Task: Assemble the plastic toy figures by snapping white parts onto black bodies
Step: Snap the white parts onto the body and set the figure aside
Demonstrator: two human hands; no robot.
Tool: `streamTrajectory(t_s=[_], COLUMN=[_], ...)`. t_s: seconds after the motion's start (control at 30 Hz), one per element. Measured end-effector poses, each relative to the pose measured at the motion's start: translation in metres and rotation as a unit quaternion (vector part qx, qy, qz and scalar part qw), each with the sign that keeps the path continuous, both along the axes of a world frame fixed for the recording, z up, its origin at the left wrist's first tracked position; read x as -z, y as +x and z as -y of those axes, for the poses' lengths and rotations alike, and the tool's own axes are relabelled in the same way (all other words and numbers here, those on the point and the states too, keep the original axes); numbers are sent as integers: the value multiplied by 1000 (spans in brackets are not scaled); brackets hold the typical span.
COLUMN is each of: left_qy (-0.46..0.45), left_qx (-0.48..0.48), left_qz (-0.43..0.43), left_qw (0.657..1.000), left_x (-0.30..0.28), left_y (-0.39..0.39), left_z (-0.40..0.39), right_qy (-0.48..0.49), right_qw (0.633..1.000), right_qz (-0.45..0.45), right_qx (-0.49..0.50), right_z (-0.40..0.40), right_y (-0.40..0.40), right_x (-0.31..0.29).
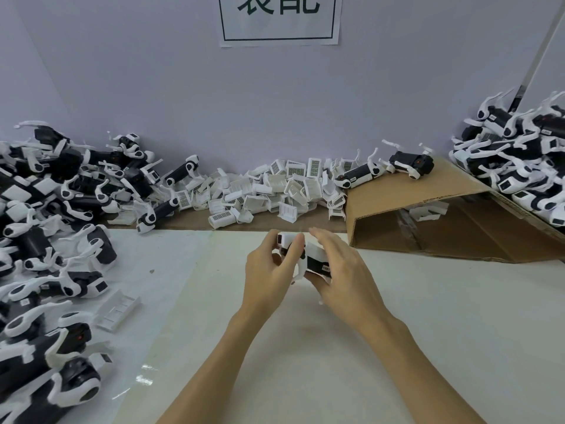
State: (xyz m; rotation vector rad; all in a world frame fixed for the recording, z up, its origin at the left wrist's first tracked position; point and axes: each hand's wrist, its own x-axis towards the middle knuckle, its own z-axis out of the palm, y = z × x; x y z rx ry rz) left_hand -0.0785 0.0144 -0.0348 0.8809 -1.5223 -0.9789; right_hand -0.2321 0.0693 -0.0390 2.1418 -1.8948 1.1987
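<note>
Head view looks down on a white table (397,347) with both hands at its centre. At twelve o'clock a paper sign (279,18) hangs on the pale wall, printed with large dark Chinese characters inside a thin frame; only their lower halves show, so they cannot be read with confidence.

Left hand (269,270) curls its fingers round the near end of a toy figure (305,258), thumb up over a white part at the top. Right hand (339,267) lies over the figure's other end with fingers nearly straight, while its thumb and lower fingers cup the black body from beneath. A small label on that body is too blurred to read.

At one o'clock beyond the hands, a heap of loose white parts (275,188) lies along the wall, several showing barcode-like stickers that cannot be read. At three o'clock a flattened cardboard box (428,215) lies tilted open, with one white part inside and two figures on top of it. A pile of figures (519,166) rises at two o'clock, and a larger pile of black bodies (46,240) with white limbs fills nine o'clock. A single white tray-like part (117,310) lies just beside that pile.
</note>
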Motion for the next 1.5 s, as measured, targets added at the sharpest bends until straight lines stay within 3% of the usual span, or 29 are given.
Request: streamTrajectory(t_s=[0.23, 0.37, 0.47, 0.6, 0.7, 0.8, 0.9, 1.0, 1.33, 1.5], left_qy=[-1, 3, 15, -24, -75, -127, -98, -90, -59, -30], left_qx=[21, 71, 93, 141, 134, 88, 83, 96, 145, 146], left_qz=[8, 2, -8, 34, 106, 153, 147, 129, 79, 61], left_qw=[1000, 997, 995, 989, 982, 976, 981, 983, 984, 987], left_x=[-2, -5, -7, -9, -9, -6, -3, -3, 1, -1], left_y=[4, 9, 11, 21, 25, 25, 22, 22, 24, 23], left_z=[0, 2, 3, 6, 7, 8, 9, 15, 16, 16], right_qy=[4, 21, 130, 229, 242, 130, -18, -76, 15, 12], right_qw=[998, 999, 977, 891, 897, 940, 990, 995, 998, 999], right_qz=[-24, 12, 137, 331, 295, 283, 126, 48, -7, -11], right_qx=[56, 22, -98, -211, -222, -141, -57, -35, -60, -42], right_z=[-2, -1, -3, -7, -8, -6, -1, 2, 7, 6], right_y=[-4, -3, -6, -22, -31, -27, -22, -18, -31, -25], right_x=[-2, -1, -8, -21, -20, -15, -7, -3, 4, 3])
